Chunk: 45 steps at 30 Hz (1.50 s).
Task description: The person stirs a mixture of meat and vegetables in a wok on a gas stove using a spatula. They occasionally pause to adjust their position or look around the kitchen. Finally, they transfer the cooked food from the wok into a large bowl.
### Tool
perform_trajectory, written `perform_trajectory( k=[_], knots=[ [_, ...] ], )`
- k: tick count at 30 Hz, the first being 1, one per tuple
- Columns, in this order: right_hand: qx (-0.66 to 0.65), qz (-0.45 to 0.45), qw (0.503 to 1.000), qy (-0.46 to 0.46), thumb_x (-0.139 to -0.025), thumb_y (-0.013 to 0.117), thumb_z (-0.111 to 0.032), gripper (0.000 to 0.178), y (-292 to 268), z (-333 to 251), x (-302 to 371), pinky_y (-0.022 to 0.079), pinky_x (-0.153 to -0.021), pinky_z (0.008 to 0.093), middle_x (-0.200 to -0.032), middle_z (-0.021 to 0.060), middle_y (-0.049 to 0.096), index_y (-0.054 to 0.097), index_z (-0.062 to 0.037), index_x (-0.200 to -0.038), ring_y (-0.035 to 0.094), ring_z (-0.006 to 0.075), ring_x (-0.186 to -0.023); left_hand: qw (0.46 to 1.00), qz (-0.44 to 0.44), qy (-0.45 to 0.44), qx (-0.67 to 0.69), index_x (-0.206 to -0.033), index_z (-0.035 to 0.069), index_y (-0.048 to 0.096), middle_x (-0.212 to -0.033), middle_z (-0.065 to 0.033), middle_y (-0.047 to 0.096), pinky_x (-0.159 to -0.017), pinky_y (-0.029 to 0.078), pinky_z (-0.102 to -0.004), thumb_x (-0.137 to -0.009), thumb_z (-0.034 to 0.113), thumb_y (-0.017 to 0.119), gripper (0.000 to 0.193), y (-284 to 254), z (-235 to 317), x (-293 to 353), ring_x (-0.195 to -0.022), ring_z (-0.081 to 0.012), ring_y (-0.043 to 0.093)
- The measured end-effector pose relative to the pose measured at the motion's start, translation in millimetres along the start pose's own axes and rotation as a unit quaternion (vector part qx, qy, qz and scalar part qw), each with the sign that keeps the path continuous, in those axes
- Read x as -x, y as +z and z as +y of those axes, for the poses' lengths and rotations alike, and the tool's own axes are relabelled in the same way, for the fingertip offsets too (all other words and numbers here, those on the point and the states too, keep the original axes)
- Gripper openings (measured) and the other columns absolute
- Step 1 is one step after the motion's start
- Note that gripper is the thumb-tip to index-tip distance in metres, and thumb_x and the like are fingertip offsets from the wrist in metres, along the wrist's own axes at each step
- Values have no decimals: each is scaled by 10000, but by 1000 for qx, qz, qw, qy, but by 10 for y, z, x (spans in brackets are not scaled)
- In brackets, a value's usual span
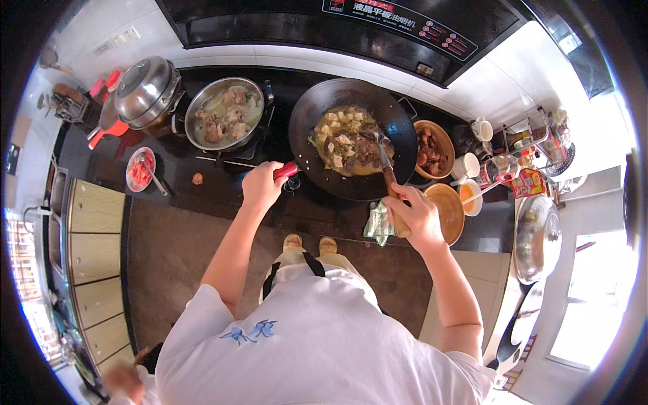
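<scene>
My left hand (262, 187) is wrapped round the red handle (287, 170) of a big dark wok (397, 128). In my right hand (417, 217) is the wooden handle of a metal spatula (385, 158), its head down in the food at the wok's right side. Pale cubes that look like tofu (337, 156) lie in yellowish liquid beside a large dark brown mass (364, 152), whose kind I cannot make out. Just under my right hand a green-and-white cloth (379, 224) hangs at the counter's front edge.
Left of the wok, a metal pot (192, 125) holds meat chunks in broth. Further left are a lidded pot (143, 88) and a bowl of red pieces with a spoon (159, 184). Brown bowls (450, 202) and jars (503, 164) crowd the right. Another person (125, 385) is at lower left.
</scene>
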State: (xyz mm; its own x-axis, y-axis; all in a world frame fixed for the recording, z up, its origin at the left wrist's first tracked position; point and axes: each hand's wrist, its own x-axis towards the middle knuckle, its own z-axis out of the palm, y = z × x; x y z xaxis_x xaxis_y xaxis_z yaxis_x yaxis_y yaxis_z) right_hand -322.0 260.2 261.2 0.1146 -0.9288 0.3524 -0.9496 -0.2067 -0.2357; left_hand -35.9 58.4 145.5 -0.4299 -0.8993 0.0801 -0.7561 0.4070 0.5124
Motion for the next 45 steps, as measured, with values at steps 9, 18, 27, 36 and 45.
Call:
perform_trajectory(
  k=[9, 18, 27, 36, 45],
  knots=[
    [-44, 25, 997, -51, -644, 774, -41, 345, -603, -696, -70, 589, -653, 318, -1140, 156, 632, 714, -66, -983, 695, 266, -852, 1000, 4, 1, -3, -1093, 114, 718, -977, -103, 726, -768, 543, -400, -805, 264, 799, 334, 12, -19, 6, -880, -302, 700],
    [-72, -27, 994, -71, -720, 737, -62, 267, -369, -867, -37, 579, -609, 310, -1149, 141, 610, 696, -63, -984, 686, 250, -791, 1000, -6, -1, 0, -1116, 121, 714, -1019, -102, 727, -783, 545, -405, -810, 266, 793, 348, -18, 9, 1, -903, -301, 699],
    [-53, -16, 998, -19, -693, 734, -31, 351, 74, -524, 114, 594, -704, 364, -1195, 137, 597, 710, -80, -1040, 665, 302, -969, 1000, -17, -11, 7, -1128, 123, 714, -1029, -100, 729, -790, 551, -397, -814, 262, 793, 352, -13, 3, -7, -917, -297, 701],
    [-26, 42, 999, 0, -696, 737, -39, 367, 85, -512, 65, 583, -752, 375, -1243, 146, 595, 710, -94, -1058, 649, 306, -1013, 1000, -10, -9, 6, -1120, 110, 715, -1021, -104, 728, -786, 550, -395, -816, 248, 792, 343, -32, 31, 8, -902, -296, 702],
    [-51, 89, 994, 40, -638, 792, -18, 318, 24, -625, 143, 582, -735, 354, -1130, 123, 660, 737, -103, -940, 690, 293, -865, 999, 22, 24, 8, -1089, 100, 704, -991, -105, 724, -759, 550, -396, -817, 238, 783, 315, 12, -21, 39, -883, -306, 699]
  ],
)
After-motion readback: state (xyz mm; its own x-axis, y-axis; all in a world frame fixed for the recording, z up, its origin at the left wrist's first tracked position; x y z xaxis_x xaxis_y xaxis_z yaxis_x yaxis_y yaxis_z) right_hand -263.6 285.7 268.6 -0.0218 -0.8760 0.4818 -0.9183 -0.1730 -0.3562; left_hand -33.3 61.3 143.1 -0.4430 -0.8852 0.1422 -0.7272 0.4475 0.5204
